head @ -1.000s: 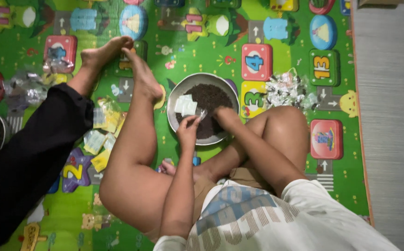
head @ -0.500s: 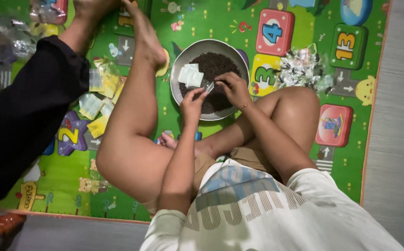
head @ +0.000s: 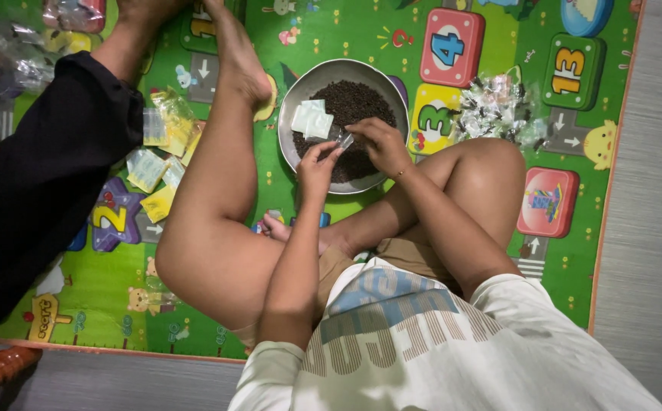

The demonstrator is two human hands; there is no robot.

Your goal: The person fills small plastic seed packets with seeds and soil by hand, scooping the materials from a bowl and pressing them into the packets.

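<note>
A round metal bowl (head: 294, 91) stands on the mat between my legs, filled with dark grains (head: 357, 100). A small stack of clear plastic bags (head: 312, 119) lies on the grains at the bowl's left side. My left hand (head: 317, 166) and my right hand (head: 378, 144) meet over the near part of the bowl. Both pinch a small clear packet (head: 344, 140) between their fingertips. My left leg stretches out beside the bowl, and my right knee is bent up to its right.
A heap of small filled packets (head: 498, 106) lies on the mat right of the bowl. Yellow and clear packets (head: 159, 148) lie to the left. Another person's black-trousered leg (head: 34, 183) runs along the left. Grey floor (head: 650, 228) borders the colourful play mat (head: 498, 38).
The view has drifted, so the bowl now sits higher in the picture. My right hand has come out of the grains and joined my left hand on the small packet.
</note>
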